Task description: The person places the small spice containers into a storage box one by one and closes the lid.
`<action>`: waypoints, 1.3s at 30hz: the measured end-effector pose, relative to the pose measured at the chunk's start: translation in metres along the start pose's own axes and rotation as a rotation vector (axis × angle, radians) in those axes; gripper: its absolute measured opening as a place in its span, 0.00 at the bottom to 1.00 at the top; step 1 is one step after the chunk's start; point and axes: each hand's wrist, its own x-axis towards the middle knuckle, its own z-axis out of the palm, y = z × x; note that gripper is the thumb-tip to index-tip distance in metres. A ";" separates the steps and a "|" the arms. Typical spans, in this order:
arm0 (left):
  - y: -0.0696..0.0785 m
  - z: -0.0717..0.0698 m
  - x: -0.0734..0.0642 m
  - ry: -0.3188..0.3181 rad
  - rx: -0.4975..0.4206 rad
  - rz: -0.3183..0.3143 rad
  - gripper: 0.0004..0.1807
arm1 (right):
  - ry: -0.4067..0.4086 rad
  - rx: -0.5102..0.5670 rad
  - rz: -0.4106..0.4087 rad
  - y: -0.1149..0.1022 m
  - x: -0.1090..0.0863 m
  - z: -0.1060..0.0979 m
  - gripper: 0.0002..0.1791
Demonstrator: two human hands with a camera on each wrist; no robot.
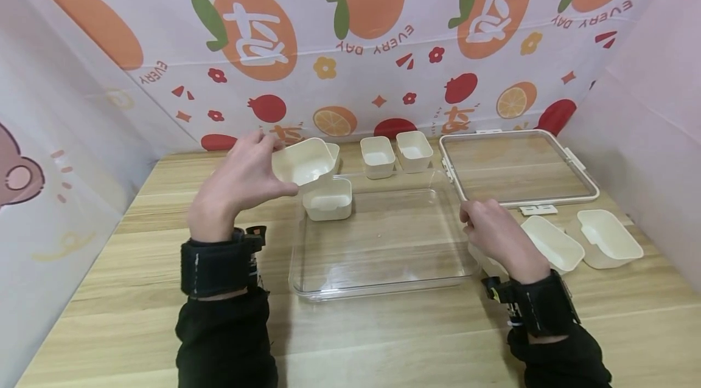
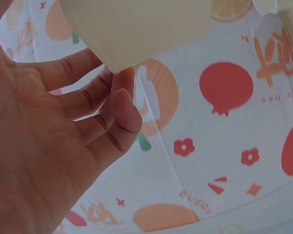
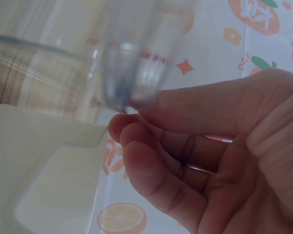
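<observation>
My left hand (image 1: pixel 235 184) grips a small cream container (image 1: pixel 305 160) by its side, above the back left corner of a large clear plastic box (image 1: pixel 383 286). In the left wrist view, fingertips touch that container's (image 2: pixel 141 29) lower corner. Inside the box, at its back left, sits another cream container (image 1: pixel 328 202). My right hand (image 1: pixel 501 236) pinches the box's right rim between thumb and fingers. The right wrist view shows the clear rim (image 3: pixel 132 73) at the fingertips, with a cream container (image 3: pixel 49 165) beside them.
Behind the box stand two cream containers (image 1: pixel 378 157) (image 1: pixel 414 151), plus one (image 1: pixel 336 155) partly hidden by the held one. A clear lid (image 1: pixel 520 166) with a white frame lies at back right. Cream containers (image 1: pixel 553 243) (image 1: pixel 612 237) stand at right, another partly under my right hand.
</observation>
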 end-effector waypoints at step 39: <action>0.051 0.045 0.054 -0.103 0.037 0.149 0.37 | 0.011 0.001 -0.015 0.001 0.000 0.000 0.07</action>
